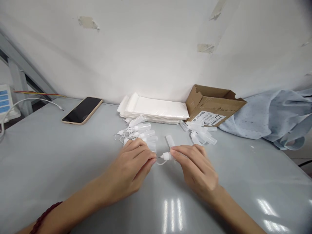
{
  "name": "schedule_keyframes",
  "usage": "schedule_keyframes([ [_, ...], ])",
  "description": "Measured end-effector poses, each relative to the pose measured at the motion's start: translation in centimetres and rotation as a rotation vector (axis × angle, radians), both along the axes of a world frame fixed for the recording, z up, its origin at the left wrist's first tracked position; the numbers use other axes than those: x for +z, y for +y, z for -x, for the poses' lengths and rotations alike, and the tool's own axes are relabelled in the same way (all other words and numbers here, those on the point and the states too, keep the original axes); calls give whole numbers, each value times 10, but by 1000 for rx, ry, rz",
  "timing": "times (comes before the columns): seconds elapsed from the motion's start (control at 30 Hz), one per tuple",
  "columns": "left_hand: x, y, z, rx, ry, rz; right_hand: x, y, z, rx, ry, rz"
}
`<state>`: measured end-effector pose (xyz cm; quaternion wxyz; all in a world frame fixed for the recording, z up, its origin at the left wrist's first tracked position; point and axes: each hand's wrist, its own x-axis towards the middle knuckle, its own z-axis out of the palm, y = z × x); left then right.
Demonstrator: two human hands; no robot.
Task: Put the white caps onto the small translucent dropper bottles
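A small needle-tip squeeze bottle (167, 156) with a white top lies sideways between the fingers of my right hand (198, 165), its body mostly covered by them. From the top a thin metal needle points left to the fingertips of my left hand (136, 162), which are pinched together. The bottle's white strap loops below the needle towards these same fingertips; the small cap at its end is hidden in them. Just behind my right hand lies a loose translucent bottle (170, 141). Beyond my left hand is a pile of similar bottles with strapped tops (143, 133).
More translucent bottles (202, 133) lie before an open cardboard box (214, 104). White padded envelopes (158, 109) are stacked by the wall. A phone (83, 110) and white cable (36, 99) are at left, a light blue cloth (268, 113) at right, on the grey table (60, 162).
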<state>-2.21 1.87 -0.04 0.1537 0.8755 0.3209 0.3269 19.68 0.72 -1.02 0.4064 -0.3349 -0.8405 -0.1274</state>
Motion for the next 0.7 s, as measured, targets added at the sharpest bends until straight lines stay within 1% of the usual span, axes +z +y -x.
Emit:
schedule_keyframes([
  [0.2,1,-1,-1,-25,70,-30,-1,-4,-4,23,-124,-13],
  [0.4,2,-1,-2,-47,118,-48,-1,-6,-3,40,-152,-4],
  [0.6,0,-1,-2,-46,147,-65,-5,-8,4,71,-92,3],
  [0.7,1,-1,-2,-47,123,-66,-5,-7,7,79,8,49],
])
